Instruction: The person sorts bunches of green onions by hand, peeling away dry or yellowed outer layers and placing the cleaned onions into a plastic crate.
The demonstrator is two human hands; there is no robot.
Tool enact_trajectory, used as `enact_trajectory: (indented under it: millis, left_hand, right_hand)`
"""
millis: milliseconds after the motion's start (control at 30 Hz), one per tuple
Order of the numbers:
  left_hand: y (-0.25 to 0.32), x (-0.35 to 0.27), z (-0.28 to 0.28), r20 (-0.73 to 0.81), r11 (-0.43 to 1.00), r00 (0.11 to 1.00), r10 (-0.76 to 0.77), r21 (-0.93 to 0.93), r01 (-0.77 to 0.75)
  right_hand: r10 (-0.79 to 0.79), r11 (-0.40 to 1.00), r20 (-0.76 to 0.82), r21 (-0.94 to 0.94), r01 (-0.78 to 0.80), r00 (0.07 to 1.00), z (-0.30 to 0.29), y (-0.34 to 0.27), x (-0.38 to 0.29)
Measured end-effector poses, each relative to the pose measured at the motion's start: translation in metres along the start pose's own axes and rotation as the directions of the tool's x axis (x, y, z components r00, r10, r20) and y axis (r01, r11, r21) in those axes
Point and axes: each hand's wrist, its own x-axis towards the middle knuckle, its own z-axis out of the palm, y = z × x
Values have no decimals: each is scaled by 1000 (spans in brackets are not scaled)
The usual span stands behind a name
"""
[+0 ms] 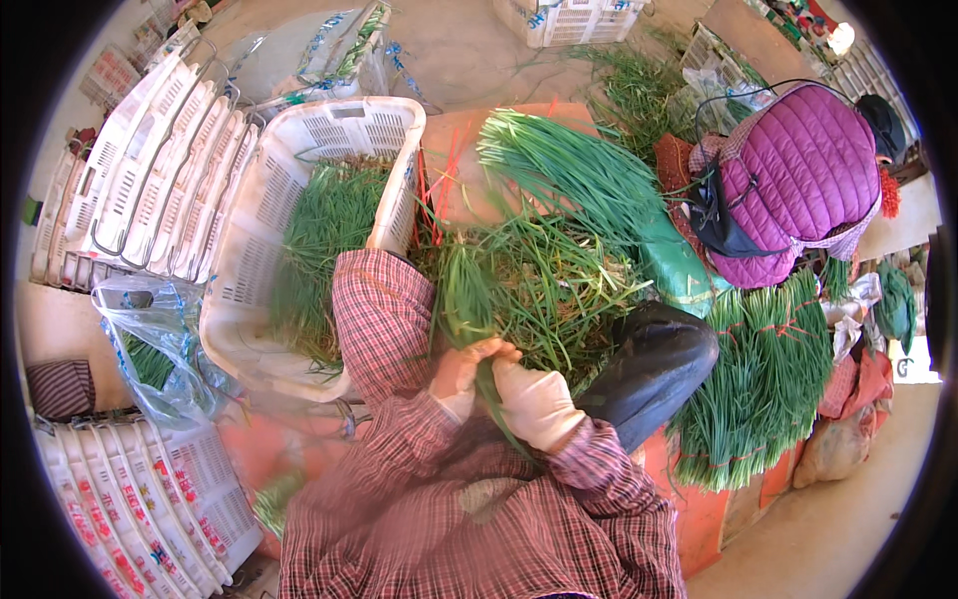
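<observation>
My left hand [458, 376] and my right hand [536, 400] meet over my lap, both closed on a small bunch of garlic chives [465, 293]. The leaves fan out beyond my fingers, and a few strands hang below towards my sleeve. A pale glove covers much of my right hand. Just past the hands lies a heap of loose, partly yellowed leaves and trimmings [557, 288] between my knees. Behind that heap rests a thick sheaf of chives [572, 168], its pale stem ends to the upper left. My fingers hide part of the held bunch.
A white plastic crate [239, 299] with chives [337, 217] stands at left. Red ties [447, 176] hang near its rim. Tied chive bundles [756, 374] lie right of my knee. Another person in a purple quilted garment [804, 180] bends nearby. Stacked crates [153, 161] stand far left.
</observation>
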Motion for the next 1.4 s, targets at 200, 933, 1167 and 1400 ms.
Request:
enact_trajectory:
  millis: [200,933,1167,1400]
  left_hand:
    - [54,-39,-59,304,999,952,38,-20,-33]
    - [-20,-111,-199,932,704,362,18,-269,657]
    - [-17,-110,-184,915,669,395,77,-341,661]
    - [-25,-103,-182,905,646,411,106,-377,664]
  right_hand:
    - [-226,192,444,893,-408,867,17,56,14]
    - [130,-239,-4,970,36,991,46,42,120]
    - [421,247,-122,969,16,899,10,71,133]
    - [655,357,-359,923,146,665,-81,151,99]
